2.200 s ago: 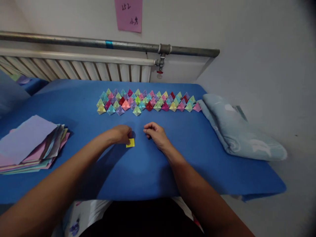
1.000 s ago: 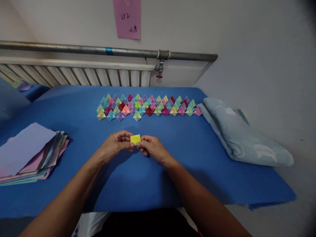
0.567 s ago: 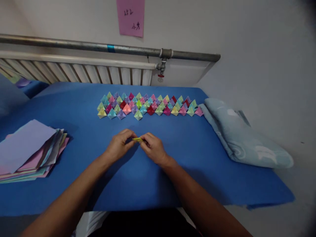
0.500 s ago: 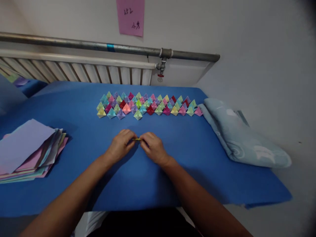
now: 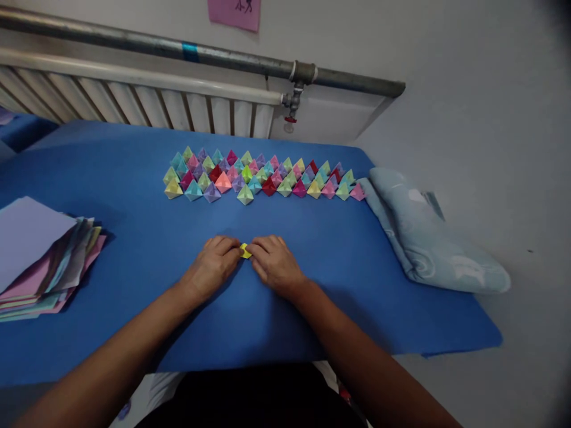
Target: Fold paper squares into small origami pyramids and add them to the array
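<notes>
A small folded piece of yellow paper (image 5: 245, 251) is pinched between my two hands, low over the blue tabletop. My left hand (image 5: 215, 261) grips its left side, fingers closed. At its right side, the fingers of my right hand (image 5: 274, 261) are closed on it too. The fingers cover most of the paper, so its full shape is hidden. Beyond my hands stand rows of folded paper pyramids (image 5: 268, 186) in many colours, with one gap in the front row.
On the left lies a stack of coloured paper sheets (image 5: 33, 244). A folded pale blue blanket (image 5: 428, 238) rests at the right edge of the blue table (image 5: 134, 249). Behind the table are a white radiator (image 5: 176, 110), a metal pipe (image 5: 241, 59) and a pink note (image 5: 234, 12).
The yellow paper, earlier seen as a thin edge, now shows its flat face between my fingers. The view has tilted down slightly, shifting the surroundings upward.
</notes>
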`<state>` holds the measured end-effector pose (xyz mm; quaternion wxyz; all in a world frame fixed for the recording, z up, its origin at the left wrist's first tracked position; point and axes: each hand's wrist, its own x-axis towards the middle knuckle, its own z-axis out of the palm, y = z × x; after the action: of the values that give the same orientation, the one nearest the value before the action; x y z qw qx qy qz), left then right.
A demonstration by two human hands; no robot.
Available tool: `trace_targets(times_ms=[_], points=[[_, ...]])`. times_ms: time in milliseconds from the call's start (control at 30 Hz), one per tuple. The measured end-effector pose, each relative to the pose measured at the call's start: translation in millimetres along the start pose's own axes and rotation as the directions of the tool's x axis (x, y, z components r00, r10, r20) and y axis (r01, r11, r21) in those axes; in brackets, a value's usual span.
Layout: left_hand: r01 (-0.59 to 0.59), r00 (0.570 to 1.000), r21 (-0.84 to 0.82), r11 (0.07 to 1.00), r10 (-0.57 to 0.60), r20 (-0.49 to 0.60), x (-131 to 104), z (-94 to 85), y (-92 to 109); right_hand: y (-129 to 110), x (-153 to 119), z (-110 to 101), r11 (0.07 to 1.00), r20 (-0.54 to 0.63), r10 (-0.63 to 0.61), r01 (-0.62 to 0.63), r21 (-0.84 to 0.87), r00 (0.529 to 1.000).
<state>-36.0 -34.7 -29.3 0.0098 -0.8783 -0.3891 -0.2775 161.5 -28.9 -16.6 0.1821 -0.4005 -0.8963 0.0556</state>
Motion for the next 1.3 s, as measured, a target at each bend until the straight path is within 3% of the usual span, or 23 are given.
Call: trace_targets(times_ms=[200, 633, 900, 1100, 1300], points=[[0.066, 0.997, -0.092, 0.994, -0.063, 0.04, -0.3, -0.7, 1.4, 2.2, 0.2, 0.2, 0.996, 0.018, 0.042, -0.044, 0.076, 0.999], [0.045, 0.996, 0.093, 0.995, -0.052, 0.072, 3.7, -9.9, 13.3, 10.9, 1.9, 1.9, 0.98, -0.019, 0.058, -0.053, 0.193, 0.998], [0.142, 0.986, 0.058, 0.988, -0.146, 0.085, 8.3, -9.7, 14.6, 9.5, 3.7, -1.6, 0.964, 0.006, 0.106, -0.104, 0.246, 0.994], [0.251, 0.959, 0.046, 0.967, -0.255, 0.124, 10.9, -8.8, 14.3, 8.8, 6.1, -1.9, 0.924, 0.003, 0.198, -0.188, 0.332, 0.98], [0.412, 0.895, -0.02, 0.911, -0.4, 0.199, 16.4, -7.6, 12.8, 10.4, 11.7, -0.1, 0.904, -0.022, 0.248, -0.223, 0.366, 0.969]])
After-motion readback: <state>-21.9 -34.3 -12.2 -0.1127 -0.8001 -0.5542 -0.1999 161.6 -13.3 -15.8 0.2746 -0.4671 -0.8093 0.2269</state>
